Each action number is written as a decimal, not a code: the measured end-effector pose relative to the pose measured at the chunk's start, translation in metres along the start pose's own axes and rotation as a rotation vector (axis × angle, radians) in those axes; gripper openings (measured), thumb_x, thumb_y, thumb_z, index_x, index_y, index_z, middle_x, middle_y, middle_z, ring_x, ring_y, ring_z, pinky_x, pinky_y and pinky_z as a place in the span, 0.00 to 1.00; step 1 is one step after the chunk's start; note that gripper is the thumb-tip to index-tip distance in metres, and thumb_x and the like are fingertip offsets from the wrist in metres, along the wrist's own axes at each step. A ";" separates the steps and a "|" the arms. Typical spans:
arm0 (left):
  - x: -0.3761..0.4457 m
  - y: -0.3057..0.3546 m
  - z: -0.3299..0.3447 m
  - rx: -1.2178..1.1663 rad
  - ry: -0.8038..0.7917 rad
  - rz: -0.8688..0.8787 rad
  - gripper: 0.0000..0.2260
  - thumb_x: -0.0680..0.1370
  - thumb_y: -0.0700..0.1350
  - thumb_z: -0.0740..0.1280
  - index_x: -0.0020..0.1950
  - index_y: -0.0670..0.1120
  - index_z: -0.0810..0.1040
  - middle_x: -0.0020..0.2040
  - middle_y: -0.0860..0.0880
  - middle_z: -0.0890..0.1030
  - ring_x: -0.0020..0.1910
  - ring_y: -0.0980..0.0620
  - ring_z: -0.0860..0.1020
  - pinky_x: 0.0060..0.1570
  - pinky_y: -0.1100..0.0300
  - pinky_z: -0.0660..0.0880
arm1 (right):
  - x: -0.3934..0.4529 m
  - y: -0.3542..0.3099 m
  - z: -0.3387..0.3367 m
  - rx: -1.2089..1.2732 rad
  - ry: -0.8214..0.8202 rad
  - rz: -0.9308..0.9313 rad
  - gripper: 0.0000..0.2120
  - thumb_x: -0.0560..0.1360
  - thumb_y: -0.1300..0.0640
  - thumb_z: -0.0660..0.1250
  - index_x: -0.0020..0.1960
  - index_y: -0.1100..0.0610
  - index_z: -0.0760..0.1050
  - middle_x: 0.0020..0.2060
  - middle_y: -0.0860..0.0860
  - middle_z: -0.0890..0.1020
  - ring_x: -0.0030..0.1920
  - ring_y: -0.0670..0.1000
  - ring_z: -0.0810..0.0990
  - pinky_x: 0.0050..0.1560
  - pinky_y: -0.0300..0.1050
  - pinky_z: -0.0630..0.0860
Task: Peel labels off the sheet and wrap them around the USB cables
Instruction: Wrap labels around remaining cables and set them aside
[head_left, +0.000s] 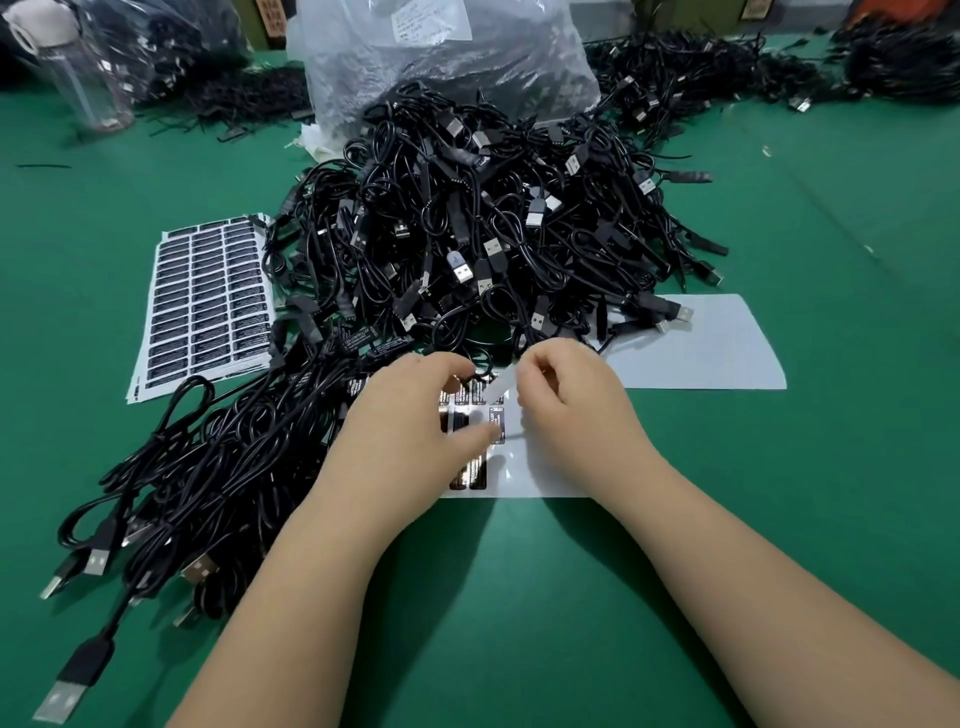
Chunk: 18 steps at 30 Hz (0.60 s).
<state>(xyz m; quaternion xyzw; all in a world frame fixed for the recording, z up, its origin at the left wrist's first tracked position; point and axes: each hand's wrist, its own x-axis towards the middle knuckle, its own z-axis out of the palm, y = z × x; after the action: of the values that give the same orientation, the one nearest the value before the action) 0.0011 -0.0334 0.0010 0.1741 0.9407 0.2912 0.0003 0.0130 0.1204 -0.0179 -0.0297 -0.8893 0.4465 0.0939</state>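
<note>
Two bare forearms reach over a green surface (519, 597) toward a nearly used-up label sheet (545, 467) lying just in front of the person. The left hand (410, 415) rests on the sheet, its fingers (480, 434) pressed together on a black label (496, 423). The right hand (566, 395) has its fingers curled, pinching a pale translucent strip (501, 384) lifted from the sheet. A large heap of black USB cables (493, 218) sits just beyond the hands, with a bundle of labelled cables (208, 467) laid to the left. A full sheet of black labels (208, 296) lies left of the heap, and a blank backing sheet (717, 348) lies to its right. A clear plastic bag (441, 57) stands behind the heap.
</note>
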 end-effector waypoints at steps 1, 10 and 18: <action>-0.001 0.004 0.000 -0.087 0.057 -0.021 0.13 0.73 0.53 0.69 0.58 0.58 0.77 0.48 0.61 0.77 0.47 0.64 0.73 0.47 0.67 0.69 | 0.000 0.000 -0.002 0.045 0.051 0.023 0.12 0.77 0.57 0.58 0.36 0.49 0.67 0.37 0.47 0.75 0.39 0.43 0.72 0.36 0.38 0.65; 0.000 0.021 0.000 -1.036 -0.193 -0.389 0.08 0.72 0.50 0.69 0.47 0.51 0.86 0.35 0.53 0.79 0.29 0.56 0.67 0.26 0.65 0.63 | -0.006 -0.005 -0.005 0.013 0.155 -0.108 0.07 0.77 0.58 0.63 0.40 0.50 0.70 0.39 0.43 0.72 0.43 0.41 0.71 0.40 0.30 0.66; 0.003 0.017 0.002 -1.185 -0.187 -0.484 0.12 0.73 0.49 0.64 0.43 0.48 0.86 0.31 0.54 0.77 0.25 0.58 0.66 0.22 0.66 0.63 | -0.008 -0.005 -0.007 0.082 0.179 -0.148 0.07 0.75 0.59 0.64 0.40 0.53 0.79 0.41 0.46 0.78 0.42 0.44 0.74 0.43 0.35 0.70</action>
<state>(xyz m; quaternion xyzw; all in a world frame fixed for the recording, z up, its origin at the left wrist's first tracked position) 0.0042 -0.0182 0.0093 -0.0482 0.6292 0.7364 0.2439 0.0221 0.1222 -0.0108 0.0002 -0.8583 0.4698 0.2066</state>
